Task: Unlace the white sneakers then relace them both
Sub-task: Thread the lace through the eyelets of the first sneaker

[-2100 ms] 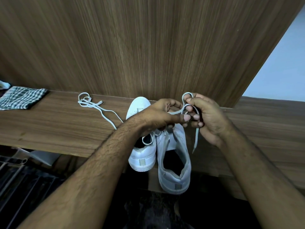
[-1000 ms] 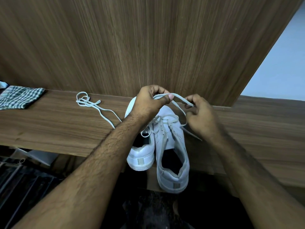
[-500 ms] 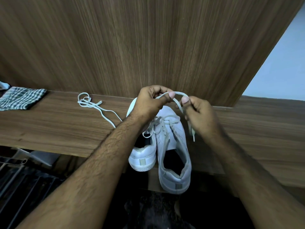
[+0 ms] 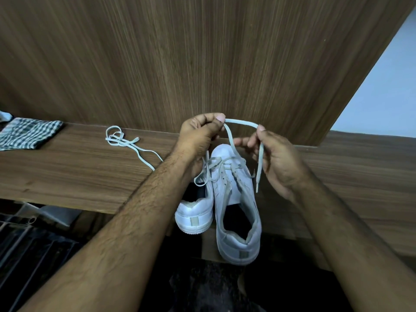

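Task progress: judged partly complete. The right sneaker carries a lace through its front eyelets only; the eyelets nearer the collar appear empty. The left sneaker shows no lacing where visible, though its forepart is hidden under the forearm.
Removed lace: a loose lace lies tangled on the wooden shelf, to the left of the shoes. It probably belongs to the left sneaker.
Work remaining: finish the upper eyelets of the right sneaker, then relace the left sneaker with the loose lace.
Location of shoes: both stand side by side on the shelf, toes toward the wooden back panel, heels overhanging the front edge. The two touch along their inner sides.
Left hand: raised above the toe of the right sneaker, fingers curled, thumb and forefinger pinching one run of the lace.
Right hand: raised beside the right sneaker, thumb and fingertips pinching the same lace near its free end. The tip hangs down past the palm.
Lace span: an arc of lace bridges the two hands above the toe.
Other items: a checked cloth rests at the far left of the shelf, well apart from the shoes.
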A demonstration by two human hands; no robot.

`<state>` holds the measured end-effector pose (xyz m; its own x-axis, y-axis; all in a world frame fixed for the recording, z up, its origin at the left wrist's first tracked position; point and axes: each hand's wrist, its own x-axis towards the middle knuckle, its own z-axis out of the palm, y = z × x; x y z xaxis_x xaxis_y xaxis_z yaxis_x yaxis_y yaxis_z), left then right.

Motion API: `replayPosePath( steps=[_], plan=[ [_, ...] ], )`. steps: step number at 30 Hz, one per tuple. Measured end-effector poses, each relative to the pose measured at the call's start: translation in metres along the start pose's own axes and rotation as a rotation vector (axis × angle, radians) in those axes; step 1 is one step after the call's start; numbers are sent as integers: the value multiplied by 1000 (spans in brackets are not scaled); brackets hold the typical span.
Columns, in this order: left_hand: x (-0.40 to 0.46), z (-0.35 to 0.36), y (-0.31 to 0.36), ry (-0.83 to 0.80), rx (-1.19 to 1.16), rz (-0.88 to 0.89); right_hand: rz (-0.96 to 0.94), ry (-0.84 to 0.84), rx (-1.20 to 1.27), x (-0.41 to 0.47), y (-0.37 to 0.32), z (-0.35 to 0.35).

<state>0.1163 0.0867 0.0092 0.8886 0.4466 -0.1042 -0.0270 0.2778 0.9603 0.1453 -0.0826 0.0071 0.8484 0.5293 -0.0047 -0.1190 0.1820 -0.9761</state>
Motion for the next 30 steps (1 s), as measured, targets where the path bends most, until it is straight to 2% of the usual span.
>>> replayPosePath(
  steps=[6,9,15,18,20,22,24,26,30],
  plan=[
    [10,-8,-6,150,-17,-6,75,-63,102,3,3,-3],
    [9,-6,-5,176,-23,5,90,-25,14,4,6,-3],
    [17,-15,-5,427,6,-46,100,80,-62,6,6,-7],
    [23,-20,-11,424,112,-26,126,70,-26,6,6,-8],
    [21,-22,-13,343,402,21,136,46,-4,6,4,-7],
    [15,-20,-10,190,652,167,144,15,-22,4,2,-3],
    [9,-14,-6,-72,639,232,157,-28,-35,2,0,0],
    [4,-8,-6,-319,576,159,168,-63,-42,0,0,2],
    [2,-8,-12,-643,436,74,174,-87,-27,-2,-2,2]
  ],
)
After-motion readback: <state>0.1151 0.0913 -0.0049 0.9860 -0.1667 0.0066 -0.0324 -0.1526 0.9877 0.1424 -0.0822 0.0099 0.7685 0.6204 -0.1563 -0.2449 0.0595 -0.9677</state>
